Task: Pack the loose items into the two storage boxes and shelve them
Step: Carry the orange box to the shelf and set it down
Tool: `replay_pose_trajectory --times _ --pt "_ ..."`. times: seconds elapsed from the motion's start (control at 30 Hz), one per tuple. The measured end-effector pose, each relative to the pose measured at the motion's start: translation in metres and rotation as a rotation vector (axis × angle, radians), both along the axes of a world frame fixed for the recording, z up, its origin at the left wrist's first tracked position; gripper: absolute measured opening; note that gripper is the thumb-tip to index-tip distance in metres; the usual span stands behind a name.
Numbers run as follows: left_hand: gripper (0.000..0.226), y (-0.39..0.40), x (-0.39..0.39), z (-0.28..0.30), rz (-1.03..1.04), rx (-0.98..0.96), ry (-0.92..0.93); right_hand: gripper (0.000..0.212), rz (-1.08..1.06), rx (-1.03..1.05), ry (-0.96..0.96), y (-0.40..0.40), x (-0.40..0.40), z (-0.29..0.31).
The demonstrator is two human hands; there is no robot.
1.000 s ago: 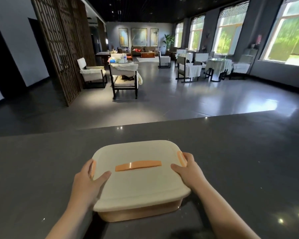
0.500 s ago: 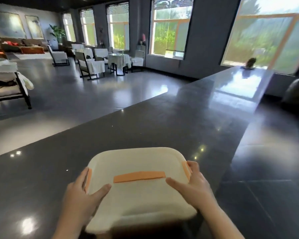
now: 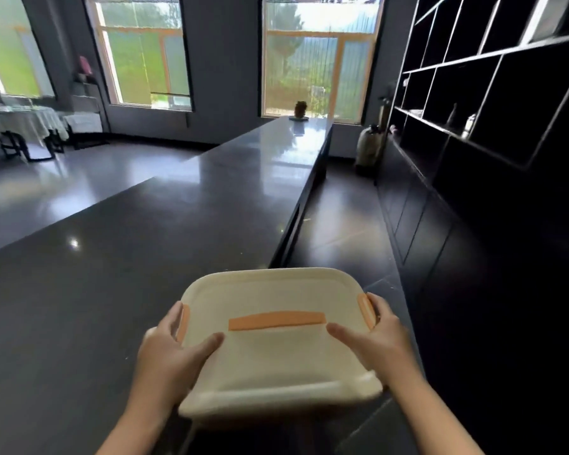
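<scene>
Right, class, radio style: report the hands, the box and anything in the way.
Left hand and right hand grip the lidded cream box by its sides. Box beside the counter. Shelving to the right, nothing in between.

One cream storage box (image 3: 276, 353), two hands, three orange lid tabs, one dark counter (image 3: 145, 257), two tall windows.
</scene>
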State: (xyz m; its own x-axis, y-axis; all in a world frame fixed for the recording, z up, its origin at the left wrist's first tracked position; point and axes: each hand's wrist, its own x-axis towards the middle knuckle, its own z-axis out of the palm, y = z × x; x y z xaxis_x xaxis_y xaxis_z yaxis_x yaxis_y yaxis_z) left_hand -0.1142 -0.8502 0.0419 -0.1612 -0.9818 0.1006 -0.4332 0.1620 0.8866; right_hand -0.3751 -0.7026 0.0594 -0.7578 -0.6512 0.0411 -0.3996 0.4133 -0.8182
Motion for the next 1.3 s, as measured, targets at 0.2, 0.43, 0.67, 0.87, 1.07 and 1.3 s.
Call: replay_pose_trajectory --times 0.2,0.43,0.67,0.87,1.07,1.3 --pt "0.097 -0.041 -0.134 0.005 -0.123 -0.005 0.094 0.093 -0.094 -0.001 0.077 -0.014 -0.121 0.017" --pt "0.098 -0.112 -0.257 0.000 -0.249 0.041 0.111 0.090 -0.192 0.002 0.018 -0.056 -0.226 0.004" --pt "0.092 -0.214 -0.378 -0.011 -0.332 -0.008 0.111 0.091 -0.244 0.016 -0.042 -0.152 -0.333 -0.007" --pt "0.097 -0.305 -0.488 0.010 -0.396 -0.073 0.084 0.094 -0.341 -0.036 -0.073 -0.228 -0.427 -0.003" --pt "0.087 -0.371 -0.613 0.006 -0.448 -0.090 0.104 0.093 -0.444 -0.074 -0.125 -0.286 -0.542 -0.015" --pt "0.107 -0.444 -0.761 -0.012 -0.436 0.030 0.118 0.097 -0.420 -0.083 -0.108 -0.364 -0.694 -0.026"
